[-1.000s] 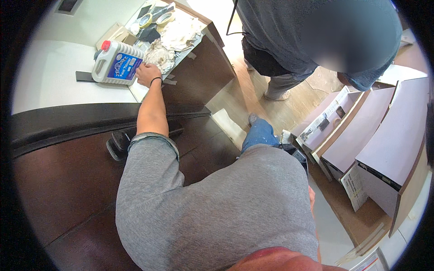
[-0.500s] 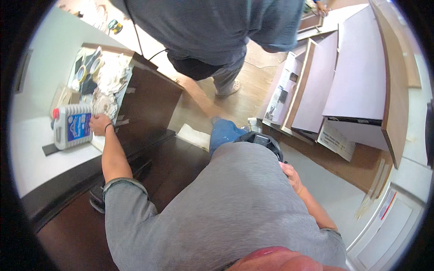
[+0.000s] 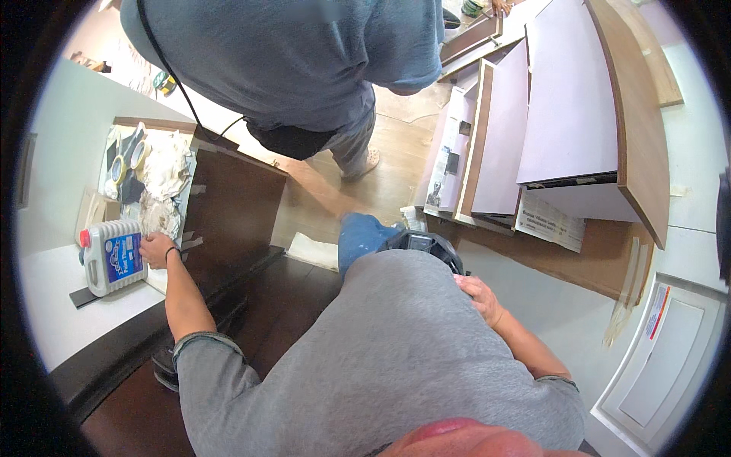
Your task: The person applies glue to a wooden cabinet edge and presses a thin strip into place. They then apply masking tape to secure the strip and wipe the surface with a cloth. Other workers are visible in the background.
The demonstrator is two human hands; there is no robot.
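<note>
Resting on the white jug [image 3: 112, 257], your left hand [image 3: 156, 249] touches its side with loose fingers, not gripping. Far from the jug, your right hand [image 3: 478, 293] lies flat and open on your shirt [image 3: 365, 365].

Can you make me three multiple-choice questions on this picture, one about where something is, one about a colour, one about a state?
1. Where does the left hand rest?
A. against the white jug
B. on the floor
C. on the stacked panels

2. What colour is the jug's cap?
A. green
B. red
C. black

3. How does the jug lie?
A. standing upright
B. hanging from a hook
C. flat on its side on the white counter

Answers:
1 A, the fingers meet the jug's edge beside its blue label.
2 B, the small cap at the jug's far left end is red.
3 C, its broad labelled face points up at the camera.

The right hand lies open on the grey shirt.
</note>
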